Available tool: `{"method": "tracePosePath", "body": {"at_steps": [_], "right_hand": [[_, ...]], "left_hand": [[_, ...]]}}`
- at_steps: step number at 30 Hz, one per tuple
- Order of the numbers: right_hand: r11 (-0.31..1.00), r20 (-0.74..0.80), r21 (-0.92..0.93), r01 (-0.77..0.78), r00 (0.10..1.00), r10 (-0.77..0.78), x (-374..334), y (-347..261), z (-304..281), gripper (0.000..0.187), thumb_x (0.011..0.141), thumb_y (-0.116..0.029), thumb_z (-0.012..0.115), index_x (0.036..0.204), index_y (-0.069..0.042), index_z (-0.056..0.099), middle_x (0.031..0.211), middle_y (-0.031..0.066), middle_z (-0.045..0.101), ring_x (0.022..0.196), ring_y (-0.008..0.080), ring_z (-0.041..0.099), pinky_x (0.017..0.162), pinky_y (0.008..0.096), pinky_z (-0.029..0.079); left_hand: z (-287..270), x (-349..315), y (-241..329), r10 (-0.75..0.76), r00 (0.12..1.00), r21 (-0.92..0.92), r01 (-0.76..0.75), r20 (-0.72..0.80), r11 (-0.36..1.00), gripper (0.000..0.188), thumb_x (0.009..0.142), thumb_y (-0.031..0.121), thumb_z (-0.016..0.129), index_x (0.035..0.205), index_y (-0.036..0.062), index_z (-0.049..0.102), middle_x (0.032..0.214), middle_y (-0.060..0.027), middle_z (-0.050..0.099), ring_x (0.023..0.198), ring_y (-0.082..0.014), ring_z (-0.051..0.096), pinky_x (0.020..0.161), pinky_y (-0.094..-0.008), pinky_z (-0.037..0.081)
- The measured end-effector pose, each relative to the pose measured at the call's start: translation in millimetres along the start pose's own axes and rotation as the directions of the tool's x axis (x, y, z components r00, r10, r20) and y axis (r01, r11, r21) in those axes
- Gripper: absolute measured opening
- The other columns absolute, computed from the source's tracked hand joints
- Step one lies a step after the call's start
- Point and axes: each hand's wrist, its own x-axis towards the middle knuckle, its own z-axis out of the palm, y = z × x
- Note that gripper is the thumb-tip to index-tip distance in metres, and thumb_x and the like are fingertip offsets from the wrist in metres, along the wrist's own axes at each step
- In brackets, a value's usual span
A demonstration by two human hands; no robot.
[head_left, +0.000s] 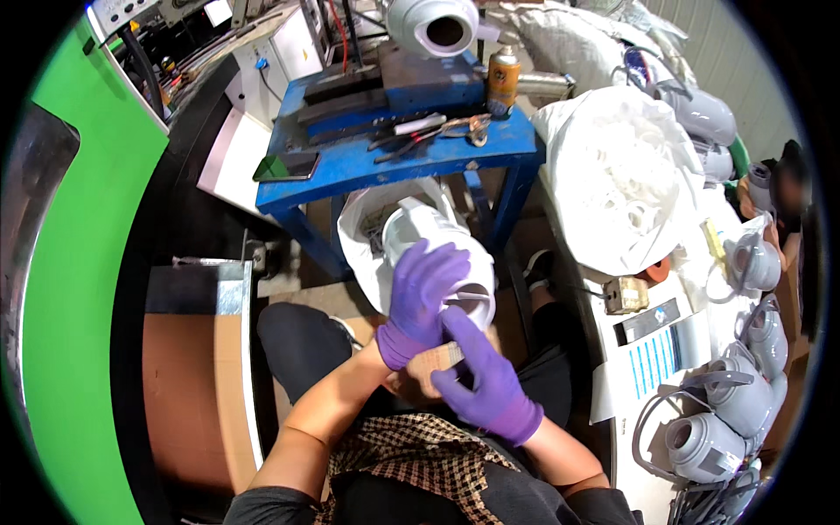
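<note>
Both of my hands wear purple gloves and are close together in front of my lap. My left hand (426, 302) is raised with its fingers stretched out, and it appears to hold nothing. Beside it, my right hand (490, 389) has its thumb apart from its curved fingers. Those fingertips come up to the left palm's edge; whether they touch it I cannot tell. Just beyond the hands is a white plastic vessel (416, 226) with a rounded opening, partly hidden by my left hand. A small tan, cardboard-like piece (435, 360) shows between my wrists.
Ahead stands a blue metal workbench (350, 171) with a spray can (502, 83), hand tools and a phone (287, 166). A white sack of plastic rings (626, 175) is at the right, near several grey kettle-like bodies (700, 446). An open cardboard box (179, 367) stands left.
</note>
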Motion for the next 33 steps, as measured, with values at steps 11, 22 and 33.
{"method": "tracePosePath", "body": {"at_steps": [11,22,33], "right_hand": [[0.696,-0.254,-0.696,0.175,0.847,-0.468,-9.0,32.4,-138.8,0.041,0.079,-0.010,0.083,0.119,-0.010,0.073,0.117,0.0129,0.070,0.105,0.0333,0.067,0.089,0.0424,0.054],[0.163,-0.432,-0.895,-0.415,0.897,-0.090,156.3,161.9,-276.6,0.024,0.088,-0.034,0.072,0.106,-0.017,0.077,0.117,0.0063,0.066,0.105,0.0309,0.065,0.090,0.0473,0.053],[0.552,-0.321,-0.833,0.031,0.786,-0.529,107.0,86.6,-241.6,0.026,0.071,-0.014,0.089,0.073,-0.003,0.066,0.112,0.0164,0.065,0.105,0.0343,0.062,0.087,0.0436,0.051]], "left_hand": [[-7.6,-19.7,-34.1,-0.066,0.995,-0.023,0.064,-0.076,0.998,0.066,0.067,0.026,0.090,0.124,0.0090,0.062,0.130,-0.0119,0.067,0.126,-0.0349,0.060,0.114,-0.0543,0.037],[3.4,-31.2,-29.9,-0.028,0.999,-0.066,0.025,-0.034,0.997,0.071,0.065,0.029,0.092,0.127,0.0103,0.061,0.129,-0.0128,0.065,0.124,-0.0341,0.060,0.112,-0.0536,0.040],[4.3,-26.7,-44.0,-0.048,0.998,-0.088,0.045,-0.037,0.995,0.071,0.066,0.027,0.091,0.128,0.0083,0.061,0.129,-0.0147,0.066,0.123,-0.0360,0.061,0.111,-0.0538,0.040]]}}
